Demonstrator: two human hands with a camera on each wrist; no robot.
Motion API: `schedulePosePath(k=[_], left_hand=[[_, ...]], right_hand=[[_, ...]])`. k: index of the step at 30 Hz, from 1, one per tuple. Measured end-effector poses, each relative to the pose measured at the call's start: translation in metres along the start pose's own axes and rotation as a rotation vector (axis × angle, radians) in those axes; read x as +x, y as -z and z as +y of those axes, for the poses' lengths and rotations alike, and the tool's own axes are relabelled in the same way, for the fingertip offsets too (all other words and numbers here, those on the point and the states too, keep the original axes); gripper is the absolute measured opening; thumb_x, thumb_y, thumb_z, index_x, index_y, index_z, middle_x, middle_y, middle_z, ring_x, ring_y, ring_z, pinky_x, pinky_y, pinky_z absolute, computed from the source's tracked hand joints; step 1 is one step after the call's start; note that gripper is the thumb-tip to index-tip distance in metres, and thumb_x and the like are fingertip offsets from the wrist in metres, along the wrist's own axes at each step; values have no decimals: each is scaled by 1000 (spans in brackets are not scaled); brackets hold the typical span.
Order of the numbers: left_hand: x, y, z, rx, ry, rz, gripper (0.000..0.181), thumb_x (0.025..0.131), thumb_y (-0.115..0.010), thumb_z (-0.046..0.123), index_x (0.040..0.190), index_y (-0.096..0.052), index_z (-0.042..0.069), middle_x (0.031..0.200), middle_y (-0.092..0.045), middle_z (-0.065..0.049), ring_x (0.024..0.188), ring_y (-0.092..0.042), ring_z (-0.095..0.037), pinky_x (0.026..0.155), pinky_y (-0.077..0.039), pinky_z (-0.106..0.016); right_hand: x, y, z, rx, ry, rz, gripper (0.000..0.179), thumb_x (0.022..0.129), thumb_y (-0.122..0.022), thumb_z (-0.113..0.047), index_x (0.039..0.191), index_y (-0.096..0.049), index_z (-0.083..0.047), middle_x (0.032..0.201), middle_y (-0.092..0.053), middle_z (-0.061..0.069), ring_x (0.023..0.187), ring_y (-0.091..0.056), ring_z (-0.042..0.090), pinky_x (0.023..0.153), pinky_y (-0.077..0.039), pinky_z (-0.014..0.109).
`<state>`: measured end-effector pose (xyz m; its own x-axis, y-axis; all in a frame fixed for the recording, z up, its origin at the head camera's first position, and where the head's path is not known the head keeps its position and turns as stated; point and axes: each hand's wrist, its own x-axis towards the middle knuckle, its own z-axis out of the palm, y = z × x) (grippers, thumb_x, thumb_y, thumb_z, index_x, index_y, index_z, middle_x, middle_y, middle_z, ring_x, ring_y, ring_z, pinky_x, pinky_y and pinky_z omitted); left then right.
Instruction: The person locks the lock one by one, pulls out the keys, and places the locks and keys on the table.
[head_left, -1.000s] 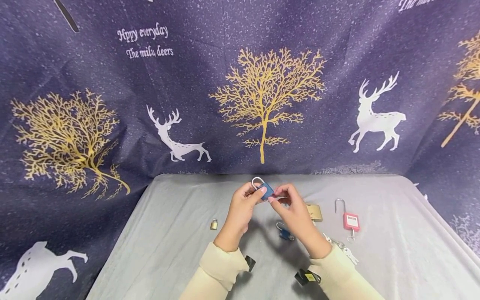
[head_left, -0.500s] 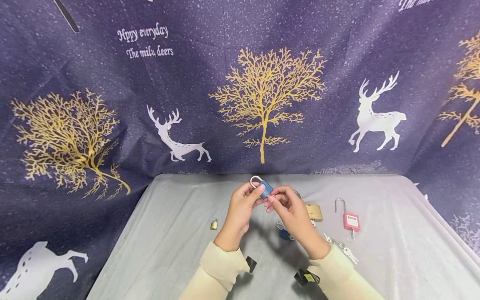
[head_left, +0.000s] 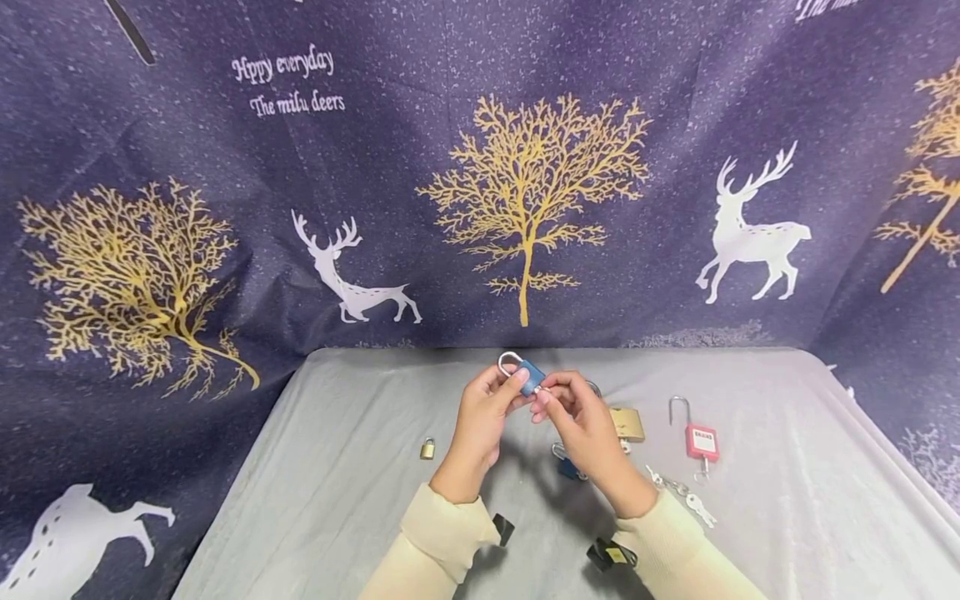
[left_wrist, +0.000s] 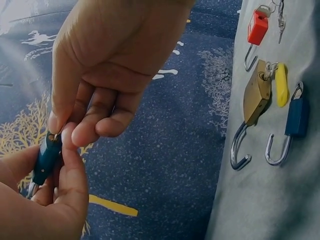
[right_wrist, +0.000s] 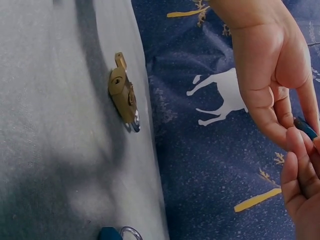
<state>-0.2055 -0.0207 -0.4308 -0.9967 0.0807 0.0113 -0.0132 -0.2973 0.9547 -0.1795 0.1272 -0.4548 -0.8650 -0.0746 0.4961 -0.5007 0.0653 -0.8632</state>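
A blue padlock (head_left: 532,377) is held up above the table's far edge, its silver shackle pointing up and left. My left hand (head_left: 480,421) grips the lock body between thumb and fingers. At the lower end of the lock, my right hand (head_left: 588,425) pinches a small metal key (left_wrist: 56,135), mostly hidden by fingertips, at the keyhole. The left wrist view shows the padlock edge-on between both hands. Whether its shackle is fully seated I cannot tell. Below my right hand lies a second blue padlock (head_left: 567,469), partly covered, its shackle open in the left wrist view.
On the grey table (head_left: 360,500) a small brass padlock (head_left: 427,450) lies left. To the right are a larger brass padlock (head_left: 627,424), a red padlock (head_left: 702,443) with a long open shackle, and loose keys (head_left: 697,509). A patterned cloth (head_left: 450,283) hangs behind.
My right fingers have closed in on the padlock's lower end, where a bit of silver metal now shows. The padlock has shifted slightly in my left hand. Things on the table stay put.
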Motion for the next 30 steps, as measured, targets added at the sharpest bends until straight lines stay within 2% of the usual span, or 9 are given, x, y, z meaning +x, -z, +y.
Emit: schedulePosePath(k=[7, 14, 17, 23, 26, 30], left_hand=[[3, 1, -2, -37, -37, 51, 17, 96, -69, 12, 104, -64, -1, 90, -65, 1, 83, -67, -8, 84, -61, -28], [5, 9, 9, -60, -78, 100, 10, 95, -68, 10, 101, -64, 2, 88, -67, 1, 79, -70, -10, 78, -60, -24], [7, 15, 15, -53, -82, 126, 15, 95, -67, 8, 107, -65, -1, 90, -67, 1, 79, -70, -10, 75, -59, -21], [5, 28, 21, 1, -82, 121, 33, 93, -68, 3, 124, -63, -8, 95, -71, 1, 80, -73, -9, 75, -59, -22], [2, 37, 22, 41, -86, 107, 34, 92, -70, 2, 124, -61, -7, 96, -72, 0, 81, -72, -8, 74, -59, -22], [-3, 57, 18, 132, -98, 91, 34, 91, -72, 6, 122, -62, -5, 92, -71, 0, 78, -67, -6, 70, -57, -21]], right_hand=[[0, 2, -1, -75, 22, -21, 27, 101, -56, 1, 128, -58, 2, 82, -70, 20, 72, -71, 15, 68, -58, 24], [0, 6, -4, -208, 17, -17, 35, 102, -58, -7, 137, -59, -9, 88, -75, 7, 75, -73, 13, 70, -57, 24], [0, 9, -6, -238, -1, -5, 30, 103, -57, -11, 132, -62, -10, 92, -77, 5, 78, -73, 11, 74, -59, 25], [-3, 20, -10, -206, -41, 21, 20, 103, -56, -8, 120, -65, -2, 96, -76, 14, 79, -72, 11, 76, -60, 24], [-8, 32, -13, -238, -89, 31, 17, 103, -57, -10, 117, -65, -3, 98, -77, 14, 79, -73, 11, 76, -59, 22], [-17, 55, -15, -301, -146, 38, 15, 103, -59, -13, 114, -64, -5, 101, -78, 13, 79, -74, 11, 75, -59, 22]])
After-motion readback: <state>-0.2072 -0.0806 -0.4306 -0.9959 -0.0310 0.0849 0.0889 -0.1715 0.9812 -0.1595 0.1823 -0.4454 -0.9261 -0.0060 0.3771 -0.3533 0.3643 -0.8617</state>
